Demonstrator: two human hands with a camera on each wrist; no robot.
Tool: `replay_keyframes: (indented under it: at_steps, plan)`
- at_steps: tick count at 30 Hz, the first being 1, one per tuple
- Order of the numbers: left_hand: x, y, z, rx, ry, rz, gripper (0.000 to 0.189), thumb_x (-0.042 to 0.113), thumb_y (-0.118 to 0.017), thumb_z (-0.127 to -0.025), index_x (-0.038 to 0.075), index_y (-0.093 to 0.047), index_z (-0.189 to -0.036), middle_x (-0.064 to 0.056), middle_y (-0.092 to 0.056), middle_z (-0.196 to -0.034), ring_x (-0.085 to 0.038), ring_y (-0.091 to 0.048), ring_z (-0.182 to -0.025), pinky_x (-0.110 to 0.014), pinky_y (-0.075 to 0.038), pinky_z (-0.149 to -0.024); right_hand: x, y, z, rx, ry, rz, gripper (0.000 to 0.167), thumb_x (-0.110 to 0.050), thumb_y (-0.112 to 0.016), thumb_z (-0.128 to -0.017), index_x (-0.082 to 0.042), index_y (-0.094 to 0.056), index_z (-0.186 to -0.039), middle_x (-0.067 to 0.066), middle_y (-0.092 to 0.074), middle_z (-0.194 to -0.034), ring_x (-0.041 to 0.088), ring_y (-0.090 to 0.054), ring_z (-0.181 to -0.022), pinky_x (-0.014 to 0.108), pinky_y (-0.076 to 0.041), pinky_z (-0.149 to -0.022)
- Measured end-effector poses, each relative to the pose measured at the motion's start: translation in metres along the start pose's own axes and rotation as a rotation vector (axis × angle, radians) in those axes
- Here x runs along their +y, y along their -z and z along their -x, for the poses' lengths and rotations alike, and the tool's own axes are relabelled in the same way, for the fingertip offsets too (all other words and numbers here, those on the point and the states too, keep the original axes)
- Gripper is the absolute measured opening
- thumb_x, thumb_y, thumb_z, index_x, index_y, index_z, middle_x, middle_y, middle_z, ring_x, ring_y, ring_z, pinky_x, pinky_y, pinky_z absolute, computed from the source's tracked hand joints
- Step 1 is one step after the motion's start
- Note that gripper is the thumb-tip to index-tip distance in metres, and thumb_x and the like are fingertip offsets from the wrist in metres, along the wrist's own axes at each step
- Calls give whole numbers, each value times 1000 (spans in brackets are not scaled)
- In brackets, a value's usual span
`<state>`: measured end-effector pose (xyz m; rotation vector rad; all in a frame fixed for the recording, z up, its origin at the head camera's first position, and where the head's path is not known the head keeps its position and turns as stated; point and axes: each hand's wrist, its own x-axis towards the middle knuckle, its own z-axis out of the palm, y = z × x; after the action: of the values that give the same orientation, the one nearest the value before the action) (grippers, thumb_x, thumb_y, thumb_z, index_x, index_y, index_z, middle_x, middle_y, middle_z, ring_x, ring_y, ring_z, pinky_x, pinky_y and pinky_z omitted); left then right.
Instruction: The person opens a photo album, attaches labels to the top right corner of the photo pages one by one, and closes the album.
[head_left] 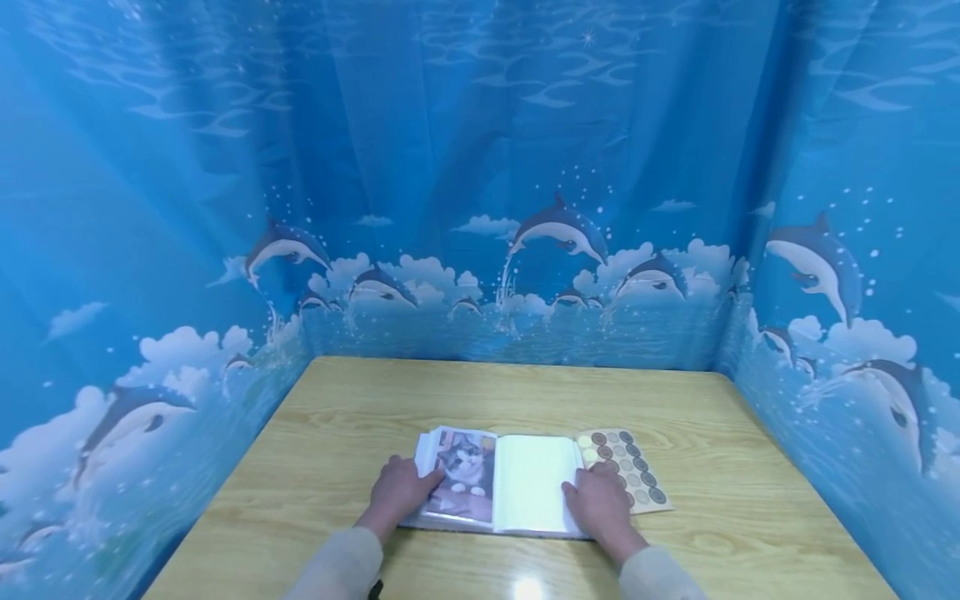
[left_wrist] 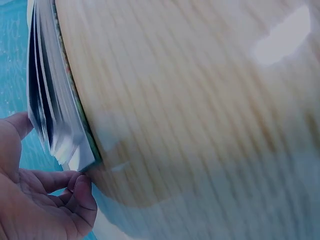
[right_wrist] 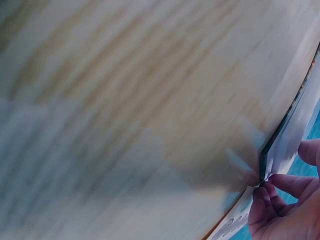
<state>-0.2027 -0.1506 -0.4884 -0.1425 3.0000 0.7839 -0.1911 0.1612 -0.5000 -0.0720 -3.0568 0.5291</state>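
A photo album [head_left: 534, 483] lies spread on the table, its right page blank and white. On its left page is a cat photo [head_left: 465, 477], with a small yellowish round spot near its upper right corner. My left hand [head_left: 401, 487] holds the album's left edge, thumb over the pages; the left wrist view shows the fanned page edges [left_wrist: 55, 100] beside curled fingers. At the right edge, my right hand [head_left: 600, 504] grips the album, its thumb on the blank page. A sheet of round stickers [head_left: 637, 467] lies beside and partly behind that hand.
The wood-grain table [head_left: 360, 400] carries the album near its front middle. A blue dolphin curtain [head_left: 450, 208] encloses the back and both sides. A bright light reflection shows on the tabletop by the front edge.
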Motion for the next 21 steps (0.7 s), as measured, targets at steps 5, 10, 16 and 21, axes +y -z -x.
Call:
replay_keyframes:
  at_steps: [5, 10, 16, 21]
  plan:
    - [-5, 3, -1, 19, 23, 45, 59, 47, -67, -89, -11, -64, -90, -23, -56, -92, -32, -55, -80, -47, -52, -69, -3, -4, 0, 25, 37, 18, 40, -33, -63, -94, 2, -67, -113, 20, -58, -105, 38, -55, -90, 53, -50, -69]
    - [-6, 6, -1, 12, 46, 64, 62, 48, -68, -88, -14, -64, -93, -24, -57, -93, -33, -57, -81, -48, -53, -70, 0, -3, 3, 54, 126, 2, 47, -27, -63, -95, 5, -60, -129, 28, -55, -130, 47, -53, -115, 62, -46, -91]
    - [-8, 5, -3, 3, 76, 126, 62, 44, -69, -88, -17, -62, -101, -27, -59, -99, -35, -60, -86, -51, -52, -81, 2, -2, 4, 43, 228, 16, 46, -22, -62, -95, 7, -57, -130, 29, -55, -132, 46, -51, -123, 60, -40, -103]
    - [-9, 5, -3, 6, 92, 184, 54, 40, -70, -88, -13, -62, -95, -23, -61, -92, -31, -59, -81, -48, -53, -77, 3, -2, 4, 33, 242, 18, 46, -22, -62, -96, 7, -57, -131, 28, -55, -132, 46, -51, -123, 60, -40, -103]
